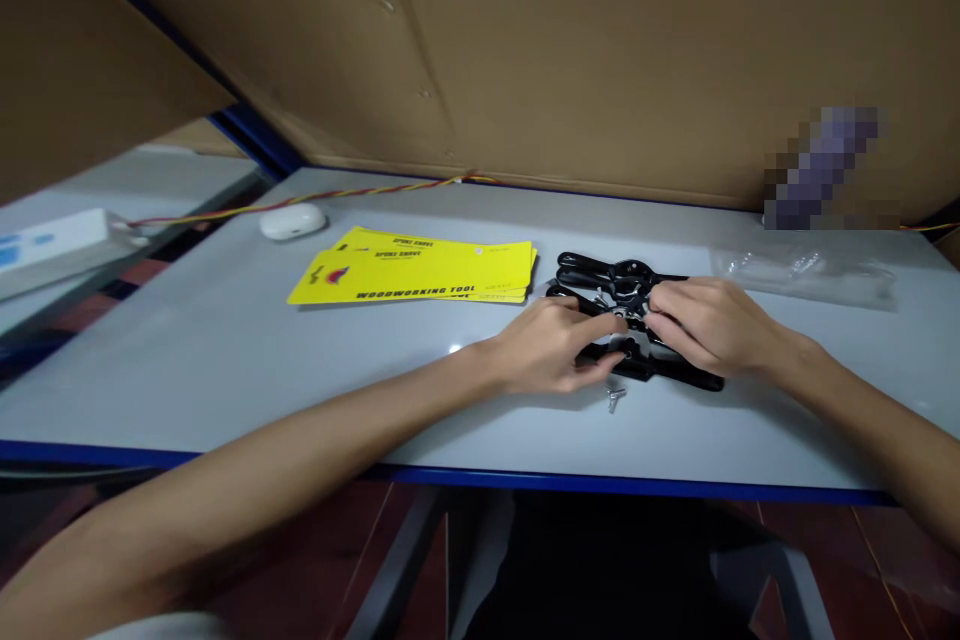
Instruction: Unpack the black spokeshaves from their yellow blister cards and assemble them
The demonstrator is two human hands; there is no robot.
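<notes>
Several black spokeshaves lie close together on the white table, below both hands. My left hand [559, 345] is curled at the middle of one spokeshave [562, 294], thumb and forefinger bent around its metal parts. On the right side of that same tool, the fingers of my right hand [709, 325] are pinched together near its centre; the exact part between them is hidden. Just behind sits another spokeshave [634, 270], and a third spokeshave [686, 375] lies nearer to me, partly under my hands. A small silver thumbscrew [614, 398] rests on the tabletop below my left thumb.
Yellow printed spokeshave cards [412, 270] are stacked left of the tools. A white rounded case [292, 221] stands behind them. At right lies a clear plastic bag [814, 280], with a pixelated purple shape [821, 170] above. A twisted cable [337, 195] runs along the cardboard wall.
</notes>
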